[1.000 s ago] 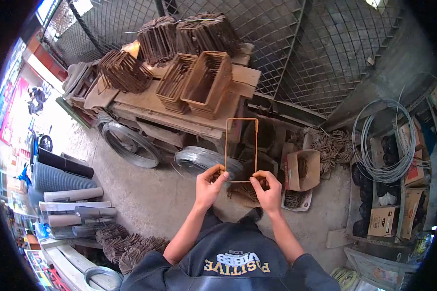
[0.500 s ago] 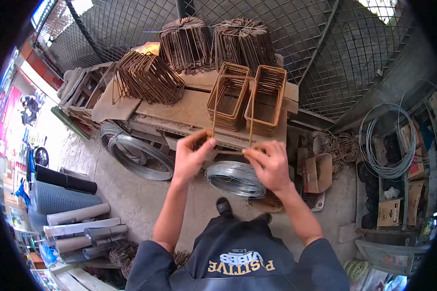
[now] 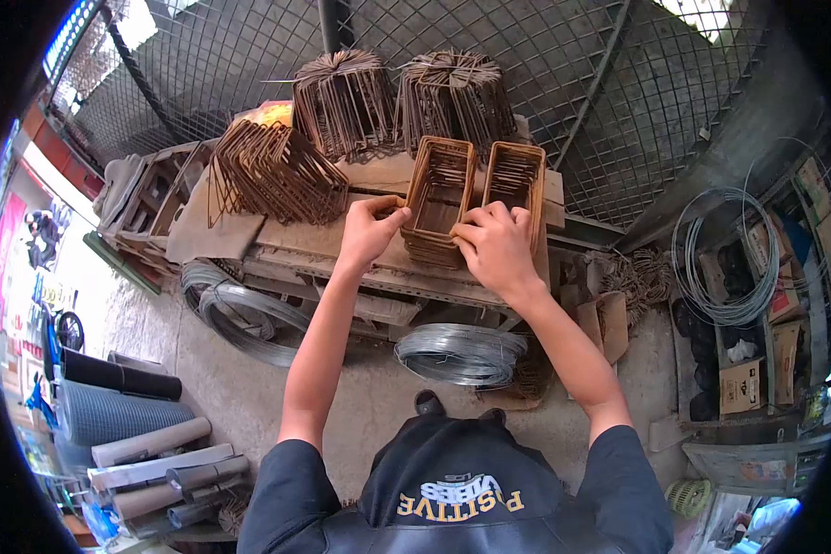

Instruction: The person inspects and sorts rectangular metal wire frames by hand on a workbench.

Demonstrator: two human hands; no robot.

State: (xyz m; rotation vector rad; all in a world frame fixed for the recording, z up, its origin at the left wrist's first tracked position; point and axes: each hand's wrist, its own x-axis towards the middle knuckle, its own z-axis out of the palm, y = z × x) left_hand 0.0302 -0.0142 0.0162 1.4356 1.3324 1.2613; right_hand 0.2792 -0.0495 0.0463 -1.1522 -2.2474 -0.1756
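Two neat stacks of rusty rectangular rebar stirrups stand side by side on the workbench: a left stack [image 3: 417,242] and a right stack [image 3: 537,185]. My left hand [image 3: 376,226] is closed in a pinch at the near left corner of the left stack, gripping a stirrup that lies over its top. At that stack's near right corner, my right hand [image 3: 497,242] has its fingers bent round the same stirrup and covers the near part of the right stack. Which rods belong to the held stirrup is hard to make out.
Leaning stirrups [image 3: 272,175] and two round bundles, one left [image 3: 343,106] and one right [image 3: 454,97], sit on the workbench [image 3: 295,245]. Wire coils [image 3: 462,353] lie below. Mesh fencing [image 3: 517,46] rises behind, rolls [image 3: 120,415] lie at left, and a cardboard box [image 3: 740,388] stands right.
Both hands have moved forward, away from my body, carrying a stirrup from in front of the bench onto the left stack. The view has shifted slightly.
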